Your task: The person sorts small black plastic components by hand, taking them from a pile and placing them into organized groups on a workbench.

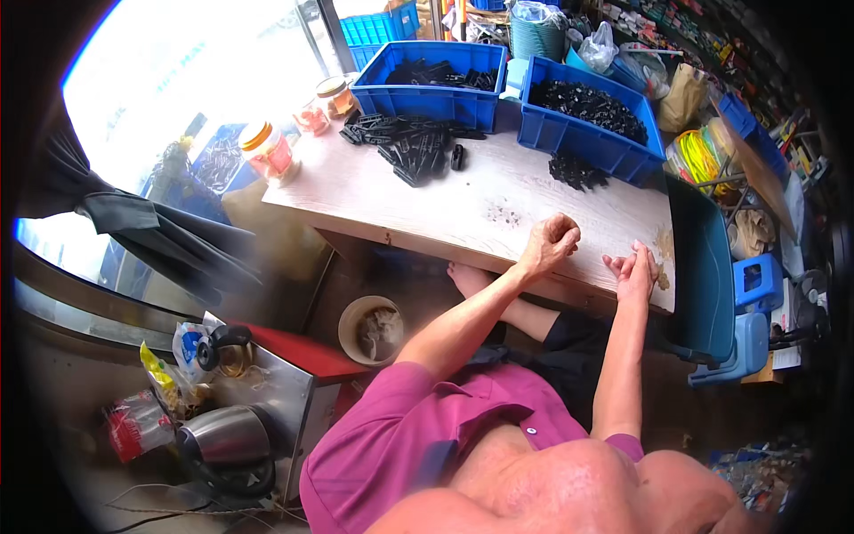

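Observation:
My left hand [551, 246] is raised over the front edge of the pale wooden table [427, 214], its fingers curled in. Whatever may be inside the curl is hidden. To its right, apart from it, is my right hand [633, 274], close to the table's right front corner. Its fingers are bent, the tips drawn together, and I cannot make out anything between them. Beyond the hands lies a small heap of black bits [576, 171]. Farther left is a pile of long black plastic pieces [414, 147], with a single black piece [457, 157] beside it.
Two blue crates [436, 101] [583, 153] of black parts stand along the table's back. Lidded jars [267, 153] sit at the left end. A dark green bin [703, 267] adjoins the right side. A whitish bucket [371, 307] and a kettle [227, 436] are lower left.

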The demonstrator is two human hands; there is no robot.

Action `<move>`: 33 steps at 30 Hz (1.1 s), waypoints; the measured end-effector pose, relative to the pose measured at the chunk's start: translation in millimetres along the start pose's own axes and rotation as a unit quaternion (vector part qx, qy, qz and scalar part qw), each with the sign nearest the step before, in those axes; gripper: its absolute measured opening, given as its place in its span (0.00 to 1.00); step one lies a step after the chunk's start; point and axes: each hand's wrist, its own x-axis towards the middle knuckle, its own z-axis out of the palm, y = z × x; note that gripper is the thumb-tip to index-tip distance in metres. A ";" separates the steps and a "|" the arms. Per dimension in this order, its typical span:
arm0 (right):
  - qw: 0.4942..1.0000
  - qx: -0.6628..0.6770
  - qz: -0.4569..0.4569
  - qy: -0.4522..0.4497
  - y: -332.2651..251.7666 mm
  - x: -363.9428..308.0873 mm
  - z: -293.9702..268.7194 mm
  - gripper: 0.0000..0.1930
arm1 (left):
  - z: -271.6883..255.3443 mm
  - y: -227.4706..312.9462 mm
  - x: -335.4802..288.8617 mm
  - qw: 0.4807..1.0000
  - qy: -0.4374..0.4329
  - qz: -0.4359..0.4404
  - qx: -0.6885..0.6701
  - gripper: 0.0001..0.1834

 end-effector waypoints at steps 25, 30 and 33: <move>0.999 -0.008 -0.031 -0.014 2.2 -3.7 1.7 0.08 | 0.1 2.4 -0.9 0.986 -0.008 0.049 0.159 0.07; 0.999 -0.020 -0.029 -0.022 1.2 -4.0 2.3 0.08 | 3.6 4.0 -2.4 0.985 0.022 0.079 0.150 0.05; 0.999 -0.018 -0.040 -0.008 1.4 -4.6 3.1 0.08 | 4.2 6.6 -3.7 0.982 0.020 0.079 0.170 0.05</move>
